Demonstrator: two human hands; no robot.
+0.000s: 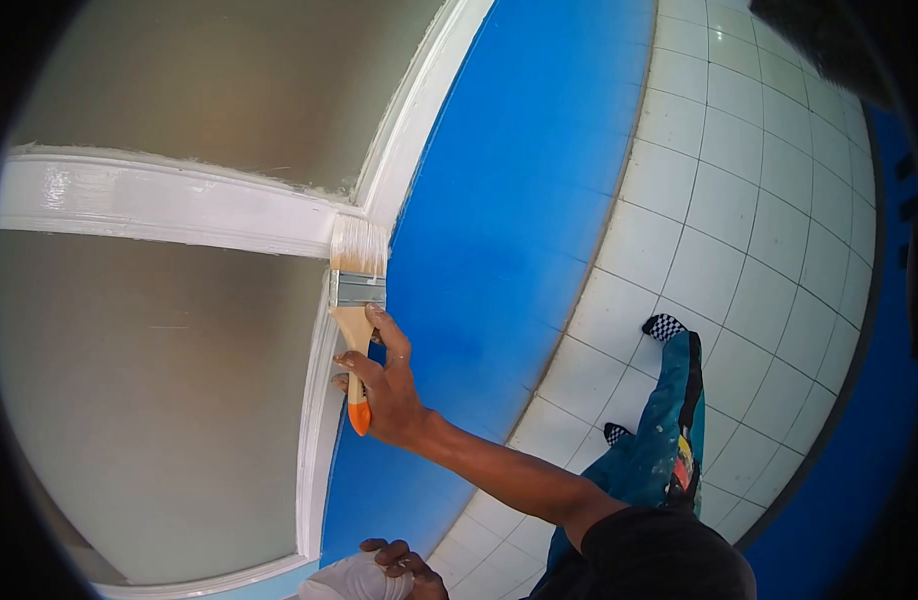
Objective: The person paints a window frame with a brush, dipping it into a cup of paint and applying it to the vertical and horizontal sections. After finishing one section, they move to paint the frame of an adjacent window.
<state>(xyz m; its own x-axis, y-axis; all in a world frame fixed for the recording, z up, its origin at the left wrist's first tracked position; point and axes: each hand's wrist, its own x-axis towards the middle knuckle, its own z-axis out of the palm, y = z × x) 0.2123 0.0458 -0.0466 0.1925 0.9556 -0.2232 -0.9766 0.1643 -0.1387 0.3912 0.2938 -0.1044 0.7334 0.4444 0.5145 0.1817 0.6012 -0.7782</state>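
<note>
My right hand point(391, 385) is closed round the wooden handle of a flat paintbrush point(353, 325), which has an orange tip and a metal ferrule. White paint coats the bristles, which press on the white window frame point(169, 200) where its crossbar meets the long side rail. Wet-looking paint shines on the crossbar. At the bottom edge, my left hand point(411, 574) grips a white container point(354, 580), partly cut off by the picture's edge. What is inside it cannot be seen.
Frosted glass panes point(149, 380) fill the frame. A bright blue wall point(519, 160) runs beside it, down to a white tiled floor point(724, 200). My legs in teal trousers point(654, 420) and checkered footwear point(665, 326) stand on the tiles. A dark, blurred shape point(829, 40) shows at top right.
</note>
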